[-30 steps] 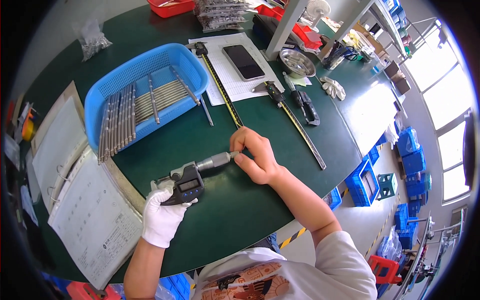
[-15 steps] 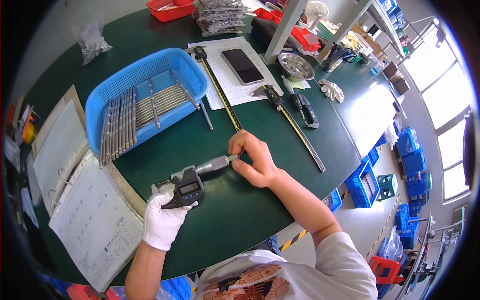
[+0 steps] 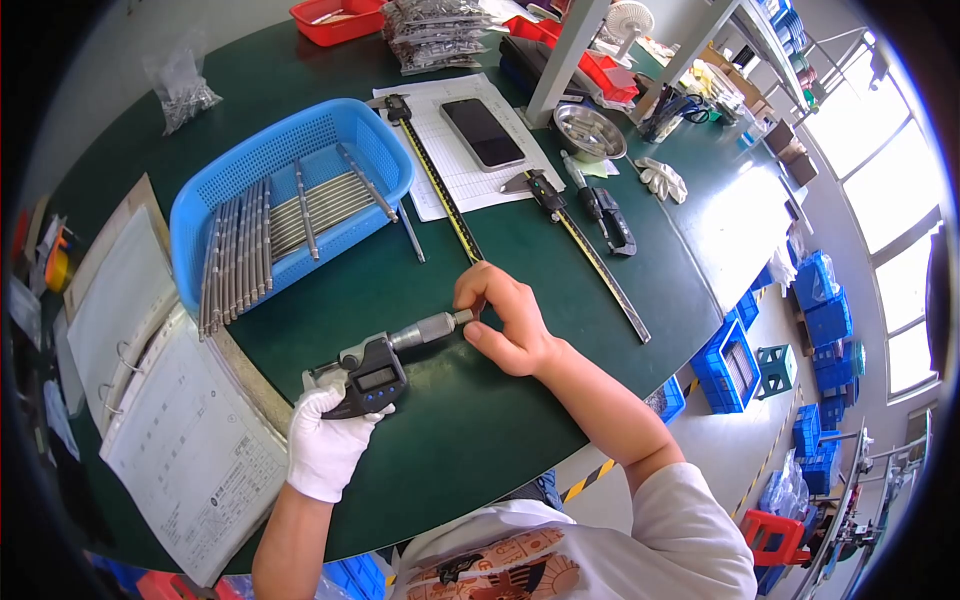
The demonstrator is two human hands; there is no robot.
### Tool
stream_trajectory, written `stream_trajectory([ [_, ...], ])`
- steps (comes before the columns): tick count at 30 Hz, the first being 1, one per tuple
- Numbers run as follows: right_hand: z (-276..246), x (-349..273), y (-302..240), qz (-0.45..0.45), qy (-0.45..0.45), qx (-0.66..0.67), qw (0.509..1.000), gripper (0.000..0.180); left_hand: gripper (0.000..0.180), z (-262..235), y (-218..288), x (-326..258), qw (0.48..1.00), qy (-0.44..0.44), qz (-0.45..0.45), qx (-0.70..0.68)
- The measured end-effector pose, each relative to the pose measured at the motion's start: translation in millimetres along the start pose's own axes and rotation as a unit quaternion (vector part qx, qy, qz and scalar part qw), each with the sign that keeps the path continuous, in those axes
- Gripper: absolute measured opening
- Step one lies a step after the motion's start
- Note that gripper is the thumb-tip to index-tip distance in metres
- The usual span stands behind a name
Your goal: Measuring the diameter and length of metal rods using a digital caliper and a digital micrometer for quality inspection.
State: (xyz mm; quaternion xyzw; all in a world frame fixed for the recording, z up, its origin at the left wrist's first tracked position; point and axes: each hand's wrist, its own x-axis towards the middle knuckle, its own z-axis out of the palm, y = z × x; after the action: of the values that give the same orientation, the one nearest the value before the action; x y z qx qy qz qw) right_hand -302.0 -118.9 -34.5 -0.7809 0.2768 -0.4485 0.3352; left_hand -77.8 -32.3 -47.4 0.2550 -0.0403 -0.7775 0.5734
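Note:
My left hand (image 3: pixel 328 440), in a white glove, grips the frame of a digital micrometer (image 3: pixel 377 379) held above the green table. The micrometer's small display faces up, and its silver barrel slants toward the upper right. Bare, my right hand (image 3: pixel 508 322) pinches the end knob of the barrel between thumb and bent fingers. Beyond both hands stands a blue perforated basket (image 3: pixel 190 205). Several metal rods (image 3: pixel 240 245) lean over its near rim, and thinner rods lie inside it.
An open ring binder (image 3: pixel 195 450) lies at left. Two digital calipers (image 3: pixel 440 182) (image 3: pixel 590 255), a phone (image 3: pixel 482 133) on paper sheets, a second micrometer (image 3: pixel 605 215), a metal bowl (image 3: pixel 590 133) and a white glove (image 3: pixel 662 180) occupy the far side. A metal post (image 3: pixel 568 62) rises behind them.
Almost nothing differs. The view has shifted very slightly, and both hands keep the same hold on the micrometer.

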Motion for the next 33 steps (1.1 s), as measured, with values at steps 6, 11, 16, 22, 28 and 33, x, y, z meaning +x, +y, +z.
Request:
stream_trajectory([
  [6, -3, -3, 10, -0.012, -0.037, -0.059, 0.997, 0.014, 0.034, 2, -1, 0, 1.0, 0.01, 0.003, 0.008],
  [11, -1, -2, 8, -0.012, 0.005, -0.037, 0.999, 0.013, 0.036, -3, 0, 1, 1.0, -0.026, 0.0, 0.011],
  [16, -1, -2, 11, -0.051, -0.031, -0.092, 0.994, 0.014, 0.033, 1, -1, 0, 1.0, 0.003, -0.002, 0.011],
  [22, 0, -1, 7, -0.03, 0.015, -0.032, 0.999, 0.012, 0.033, 2, 0, 1, 1.0, 0.001, 0.002, 0.017],
  [28, 1, -1, 9, -0.037, -0.014, -0.068, 0.997, 0.012, 0.033, 5, 0, 0, 1.0, 0.009, -0.003, 0.018],
  [33, -3, -4, 4, 0.004, -0.023, -0.05, 0.998, 0.015, 0.035, -4, -1, 1, 1.0, -0.026, 0.001, 0.005],
])
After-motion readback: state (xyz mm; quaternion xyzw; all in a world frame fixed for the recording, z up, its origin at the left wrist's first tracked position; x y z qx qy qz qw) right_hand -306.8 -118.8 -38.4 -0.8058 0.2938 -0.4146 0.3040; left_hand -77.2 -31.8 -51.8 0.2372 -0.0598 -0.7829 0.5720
